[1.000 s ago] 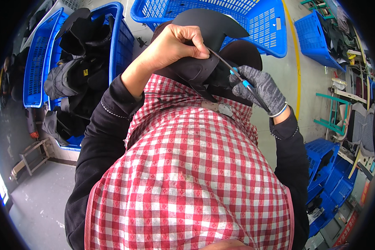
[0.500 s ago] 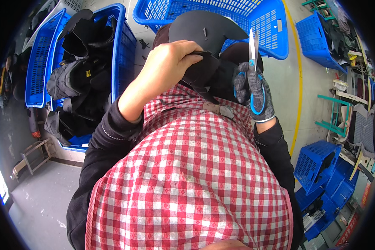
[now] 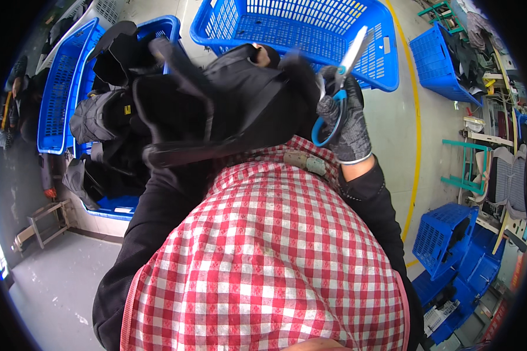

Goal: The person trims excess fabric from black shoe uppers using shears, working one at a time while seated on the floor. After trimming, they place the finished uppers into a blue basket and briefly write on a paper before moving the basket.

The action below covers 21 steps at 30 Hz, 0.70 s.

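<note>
A large black shoe upper [image 3: 216,105], partly smeared by motion, is spread across my lap and tilts toward the left. My left hand [image 3: 263,57] shows only as a bit of skin at its far edge; the rest is hidden behind the black material, which it appears to grip. In a grey knit glove, my right hand [image 3: 352,126] is closed around the blue handles of a pair of scissors [image 3: 353,51]. The blades point up and away, over the near right side of a blue basket, and look nearly closed.
That large blue basket [image 3: 395,64] stands ahead. At the left, another blue basket [image 3: 173,26] is heaped with black shoe uppers [image 3: 96,117], beside a narrower blue basket [image 3: 52,128]. More blue baskets [image 3: 442,240] and a green frame [image 3: 465,169] stand right of a yellow floor line [image 3: 417,146].
The flat dark sheet in my left hand is out of sight. A black upper has swung up and left, covering most of that hand. The scissors have tilted to the right.
</note>
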Tool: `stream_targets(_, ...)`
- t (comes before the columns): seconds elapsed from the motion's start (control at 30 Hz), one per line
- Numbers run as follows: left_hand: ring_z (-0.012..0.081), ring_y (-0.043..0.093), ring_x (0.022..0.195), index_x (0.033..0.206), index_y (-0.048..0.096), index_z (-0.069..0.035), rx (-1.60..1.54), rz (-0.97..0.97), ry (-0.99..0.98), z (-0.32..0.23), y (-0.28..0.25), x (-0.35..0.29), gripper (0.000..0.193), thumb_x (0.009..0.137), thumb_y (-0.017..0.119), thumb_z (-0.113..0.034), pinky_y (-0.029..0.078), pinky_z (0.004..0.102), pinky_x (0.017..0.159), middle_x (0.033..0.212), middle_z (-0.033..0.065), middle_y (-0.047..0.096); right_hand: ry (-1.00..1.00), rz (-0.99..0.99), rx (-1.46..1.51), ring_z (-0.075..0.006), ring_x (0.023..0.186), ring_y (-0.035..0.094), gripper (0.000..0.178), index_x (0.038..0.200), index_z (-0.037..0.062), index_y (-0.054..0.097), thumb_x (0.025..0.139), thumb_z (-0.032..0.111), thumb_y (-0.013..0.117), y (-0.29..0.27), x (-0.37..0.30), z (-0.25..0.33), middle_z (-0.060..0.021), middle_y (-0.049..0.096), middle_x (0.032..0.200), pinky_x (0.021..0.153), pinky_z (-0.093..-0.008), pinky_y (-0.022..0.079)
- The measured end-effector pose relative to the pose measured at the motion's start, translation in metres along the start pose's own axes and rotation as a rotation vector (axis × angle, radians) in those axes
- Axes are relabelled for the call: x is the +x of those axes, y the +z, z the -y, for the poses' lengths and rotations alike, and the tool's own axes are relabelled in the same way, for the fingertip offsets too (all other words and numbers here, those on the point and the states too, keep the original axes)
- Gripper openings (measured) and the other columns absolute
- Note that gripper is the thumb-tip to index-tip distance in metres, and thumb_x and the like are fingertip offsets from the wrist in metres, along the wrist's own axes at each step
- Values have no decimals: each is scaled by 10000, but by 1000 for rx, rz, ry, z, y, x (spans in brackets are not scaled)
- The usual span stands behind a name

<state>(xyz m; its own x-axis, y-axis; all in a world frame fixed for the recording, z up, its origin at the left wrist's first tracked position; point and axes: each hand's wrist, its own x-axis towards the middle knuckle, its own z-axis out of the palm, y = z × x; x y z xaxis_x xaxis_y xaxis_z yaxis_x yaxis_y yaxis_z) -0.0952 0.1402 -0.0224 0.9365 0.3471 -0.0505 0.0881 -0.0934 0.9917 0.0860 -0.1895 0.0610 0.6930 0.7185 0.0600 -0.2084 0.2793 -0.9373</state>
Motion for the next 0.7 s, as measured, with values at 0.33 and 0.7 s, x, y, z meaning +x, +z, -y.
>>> stream_targets(0.33, 186, 659, 1053, 1271, 597, 23, 220, 144, 393, 15, 31, 54, 279, 1004, 583, -57, 536, 300, 923, 1154, 107, 675, 38, -236, -401, -160, 868, 718, 482, 1231, 46, 582, 805, -6, 801, 17, -7, 10, -65, 728, 979, 764, -291, 599)
stream_targets(0.7, 323, 608, 1261, 1263, 661, -4, 780, -218, 558, -150, 97, -37, 496, 804, 803, -126, 439, 437, 1100, 1252, 144, 691, 63, -295, -382, -166, 790, 672, 509, 1243, 54, 584, 786, -48, 783, -13, 7, -12, -63, 671, 951, 702, -295, 576)
